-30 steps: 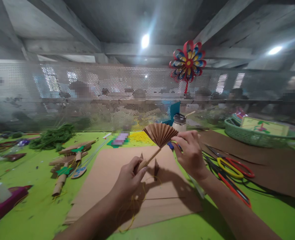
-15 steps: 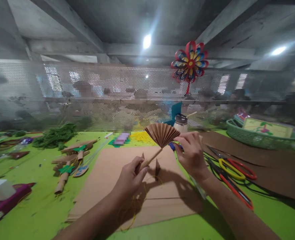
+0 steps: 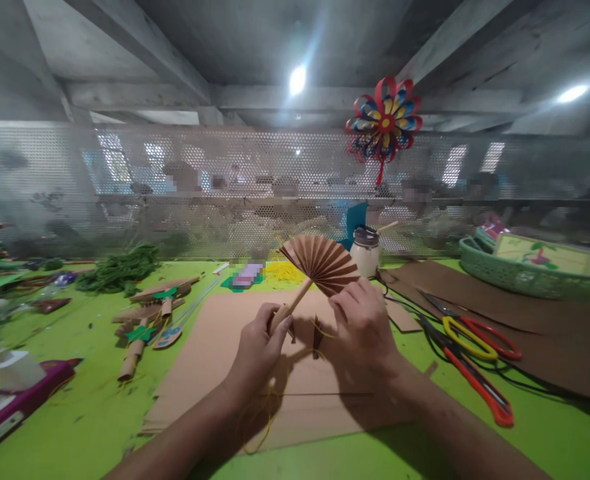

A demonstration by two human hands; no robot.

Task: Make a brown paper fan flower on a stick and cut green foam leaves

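A pleated brown paper fan (image 3: 319,260) spreads out on a pale stick-like handle (image 3: 291,305) above the brown sheets. My left hand (image 3: 259,347) is closed round the handle's lower end. Fingers curled, my right hand (image 3: 365,323) grips the fan's lower right edge; its fingertips are partly hidden. Yellow thread (image 3: 269,413) trails below my hands. Beneath them lies a stack of brown paper sheets (image 3: 199,360), with a small dark folded piece (image 3: 317,337) between the hands.
To the right are scissors with red and yellow handles (image 3: 475,343), dark brown paper (image 3: 565,340) and a green basket (image 3: 515,273). Rolled-paper pieces with green stars (image 3: 139,333) lie left. A jar (image 3: 365,253) stands behind the fan, near a perforated screen (image 3: 225,173).
The fan has tilted over to the right and its pleats have opened wider. My right hand has moved down and slightly left along its edge. My left hand still holds the handle.
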